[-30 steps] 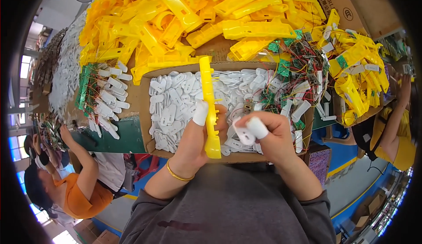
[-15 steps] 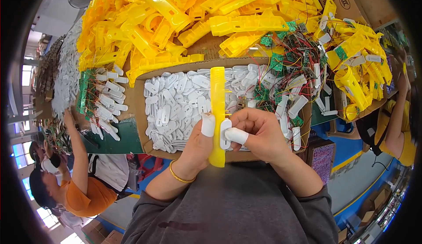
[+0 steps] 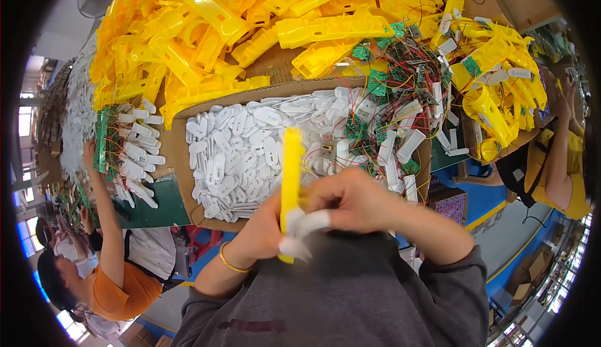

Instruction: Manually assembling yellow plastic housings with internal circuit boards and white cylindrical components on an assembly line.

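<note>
My left hand (image 3: 261, 229) is closed round the lower part of a long yellow plastic housing (image 3: 291, 165), which stands nearly upright in front of my chest. White tape or a finger cover wraps its thumb. Against the housing's right side is my right hand (image 3: 357, 200), fingers curled and its white-covered thumb pressed in near the left thumb. Motion smears both thumbs, and whatever lies under the right fingers is hidden. Beneath my hands a cardboard box (image 3: 181, 178) holds many white oval plastic pieces (image 3: 235, 153).
Yellow housings (image 3: 206, 40) are heaped at the back. Green circuit boards with wires (image 3: 400, 71) lie over the box's right side; more boards (image 3: 106, 140) with white parts sit left. A box of yellow parts (image 3: 501, 109) stands right. Co-workers are at left (image 3: 128, 284) and right (image 3: 563, 165).
Both hands and the housing have come lower, closer to my chest. The white oval piece seen under my right thumb is no longer visible. The right hand has turned and blurs.
</note>
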Demonstrator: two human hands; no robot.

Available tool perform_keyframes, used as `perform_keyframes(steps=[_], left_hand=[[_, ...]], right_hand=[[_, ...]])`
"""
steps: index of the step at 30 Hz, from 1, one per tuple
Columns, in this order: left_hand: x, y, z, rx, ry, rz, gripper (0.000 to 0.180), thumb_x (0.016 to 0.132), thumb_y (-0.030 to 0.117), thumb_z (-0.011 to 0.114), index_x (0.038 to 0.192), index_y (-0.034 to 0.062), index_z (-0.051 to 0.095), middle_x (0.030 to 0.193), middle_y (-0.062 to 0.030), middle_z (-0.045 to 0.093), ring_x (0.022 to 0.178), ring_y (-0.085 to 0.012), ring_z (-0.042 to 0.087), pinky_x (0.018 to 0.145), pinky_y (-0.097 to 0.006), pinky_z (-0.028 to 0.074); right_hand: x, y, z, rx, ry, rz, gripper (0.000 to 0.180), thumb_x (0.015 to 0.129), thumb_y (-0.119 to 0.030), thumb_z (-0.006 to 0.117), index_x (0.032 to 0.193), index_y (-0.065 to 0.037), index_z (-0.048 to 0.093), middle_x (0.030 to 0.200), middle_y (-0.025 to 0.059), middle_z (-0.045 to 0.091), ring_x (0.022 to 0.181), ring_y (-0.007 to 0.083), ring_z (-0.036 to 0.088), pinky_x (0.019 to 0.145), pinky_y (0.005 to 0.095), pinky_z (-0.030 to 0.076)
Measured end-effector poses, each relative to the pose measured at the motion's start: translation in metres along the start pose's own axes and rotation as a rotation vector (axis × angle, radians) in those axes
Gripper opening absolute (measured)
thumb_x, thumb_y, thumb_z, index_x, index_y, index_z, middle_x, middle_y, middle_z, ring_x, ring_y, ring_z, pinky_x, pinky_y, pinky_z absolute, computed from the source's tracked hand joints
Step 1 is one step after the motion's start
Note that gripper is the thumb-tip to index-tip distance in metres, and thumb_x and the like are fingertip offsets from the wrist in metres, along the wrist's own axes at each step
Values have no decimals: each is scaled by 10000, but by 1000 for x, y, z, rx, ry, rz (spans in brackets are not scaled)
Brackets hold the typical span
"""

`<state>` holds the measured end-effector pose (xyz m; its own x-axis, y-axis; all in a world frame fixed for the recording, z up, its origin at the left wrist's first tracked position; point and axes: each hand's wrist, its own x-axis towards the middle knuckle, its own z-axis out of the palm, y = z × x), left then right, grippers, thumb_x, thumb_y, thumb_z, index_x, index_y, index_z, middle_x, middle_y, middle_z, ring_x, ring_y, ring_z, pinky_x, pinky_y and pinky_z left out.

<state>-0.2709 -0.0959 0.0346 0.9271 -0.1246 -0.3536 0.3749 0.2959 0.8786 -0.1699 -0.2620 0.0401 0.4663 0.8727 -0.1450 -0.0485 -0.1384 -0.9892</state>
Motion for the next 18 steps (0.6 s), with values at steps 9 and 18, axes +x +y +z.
perform_keyframes(steps=[9,18], left_hand=[[4,7,-9,-252,313,-17,504,669,20,666,1118,49,438,742,6,482,608,-75,453,544,-200,373],[10,18,15,18,283,484,519,672,-41,716,1082,48,409,987,-137,618,838,-149,605,728,-269,487]], right_hand=[[17,-27,-86,-1463,230,-466,210,625,-23,696,810,-80,615,879,39,597,934,258,507,794,341,440],[-5,-19,-4,78,322,-110,279,729,48,596,1001,-11,618,851,61,582,776,136,560,703,241,435]])
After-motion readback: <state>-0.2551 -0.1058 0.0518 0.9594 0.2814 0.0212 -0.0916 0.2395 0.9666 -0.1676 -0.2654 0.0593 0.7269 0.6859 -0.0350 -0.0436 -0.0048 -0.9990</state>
